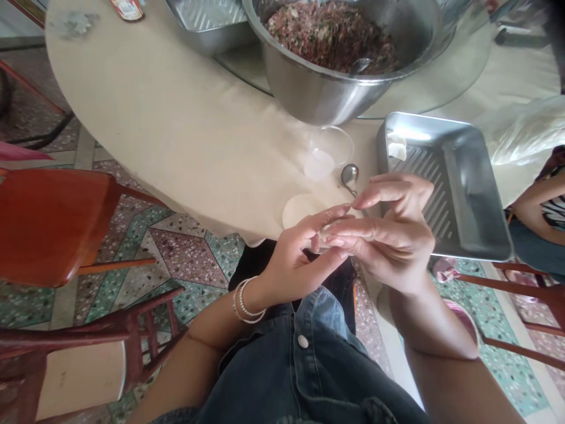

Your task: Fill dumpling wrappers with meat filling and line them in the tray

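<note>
My left hand [298,253] and my right hand [392,232] meet at the table's front edge, both closed on a dumpling [325,237]. Fingers cover most of it; only a pale bit of dough shows. Just behind my left fingers, a round dumpling wrapper [300,209] lies flat on the table. A metal spoon [350,174] rests beyond my fingertips, beside a clear plastic bowl [329,150] with something whitish at its bottom. To the right of my right hand is a metal tray [474,194], holding a pale dumpling [397,147] in its far left corner.
A large steel bowl [326,97] of minced filling [326,35] stands on a glass turntable [459,76]. Another metal tray [212,35] is at its left. A plastic bag [529,132] lies far right, near a seated person's arm [536,203]. Chairs [57,224] stand left.
</note>
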Demonstrator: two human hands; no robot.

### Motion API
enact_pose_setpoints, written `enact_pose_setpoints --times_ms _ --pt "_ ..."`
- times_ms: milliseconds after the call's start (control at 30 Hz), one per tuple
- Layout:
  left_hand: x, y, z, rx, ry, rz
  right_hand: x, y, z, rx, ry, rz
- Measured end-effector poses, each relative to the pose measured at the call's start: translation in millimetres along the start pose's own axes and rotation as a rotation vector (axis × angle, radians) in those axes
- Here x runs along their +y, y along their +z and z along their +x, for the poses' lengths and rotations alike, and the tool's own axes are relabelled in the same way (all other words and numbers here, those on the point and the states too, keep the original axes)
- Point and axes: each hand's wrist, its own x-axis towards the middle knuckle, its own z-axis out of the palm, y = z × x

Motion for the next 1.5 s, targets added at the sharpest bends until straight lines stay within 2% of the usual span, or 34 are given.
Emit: enact_pose_setpoints --times_ms 100,267,367,433,500,567,667,767,1033,1100,1167,1333,1400,1500 --pt "1.3 -6.1 1.9 -0.003 -0.01 0.075 -2.0 -1.5 2.8 -0.051 0.023 -0.007" --pt "7.2 -9.1 7.9 -0.03 0.108 0.237 -11.9 -2.9 7.3 -0.129 -0.005 -0.076" --pt "9.5 -5.0 10.3 0.041 0.148 0.281 -17.1 -2.2 5.4 -0.127 -0.022 -0.124" --pt "9.7 -2.3 10.3 0.107 0.149 0.208 -19.3 -0.1 -1.2 -0.101 0.01 -0.106" --pt "9.3 -0.5 9.2 0.174 0.136 0.032 -21.9 5.7 -13.1 -0.028 0.106 -0.001" --pt "8.4 0.6 8.1 0.219 0.131 -0.135 -25.9 16.2 -28.7 0.0 0.263 0.192" --pt "6.1 1.8 7.3 0.262 0.167 -0.207 -34.7 37.0 -49.8 -0.119 0.452 0.527" --pt "2.8 2.1 7.0 0.306 0.203 -0.159 -42.0 52.1 -57.7 -0.165 0.477 0.727" --pt "3.1 0.4 4.6 0.365 0.281 0.069 -41.0 47.7 -45.9 -0.135 0.34 0.518" --pt "5.3 2.0 4.7 0.389 0.288 0.0 -41.3 46.1 -43.9 -0.108 0.331 0.44" --pt "7.4 3.2 5.4 0.37 0.227 -0.13 -42.1 44.5 -41.9 -0.086 0.317 0.344" --pt "8.6 2.9 10.2 0.101 -0.068 -0.372 -43.0 41.0 -39.7 -0.121 0.318 0.225" --pt "7.3 3.1 12.7 0.086 -0.059 -0.415 -43.2 41.9 -42.4 -0.113 0.331 0.247" --pt "4.6 3.6 14.9 0.18 0.064 -0.424 -44.9 45.5 -49.7 -0.11 0.373 0.324"
